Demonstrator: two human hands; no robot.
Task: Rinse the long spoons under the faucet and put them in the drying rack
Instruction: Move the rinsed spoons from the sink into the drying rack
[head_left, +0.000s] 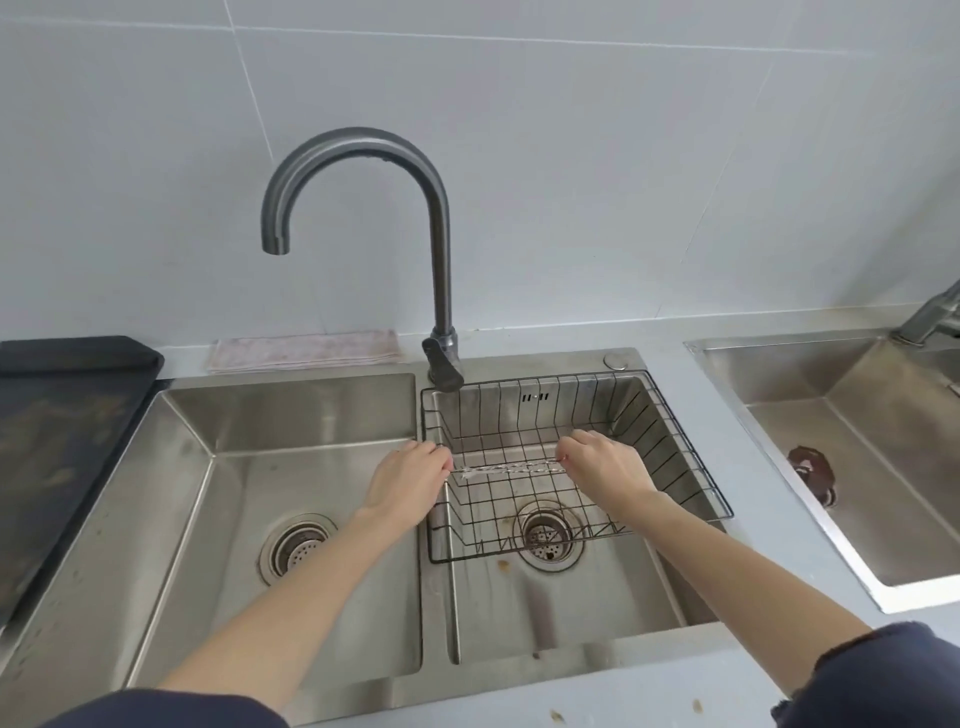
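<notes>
A black wire drying rack (670, 436) sits in the right basin of the steel double sink (197, 467). Over the rack I hold long thin silvery spoons (506, 470) level, with twisted handles; how many there are I cannot tell. My left hand (410, 475) pinches their left end. The right end is gripped by my right hand (605, 465). The spoons lie just above the rack's floor. The grey gooseneck faucet (439, 218) stands behind, its spout (275, 247) over the left basin. No water runs.
A folded pinkish cloth (306, 351) lies behind the left basin. A dark mat (57, 415) covers the counter at far left. A second steel sink (852, 447) with its own faucet (930, 317) is at the right. Both basins have round drain strainers.
</notes>
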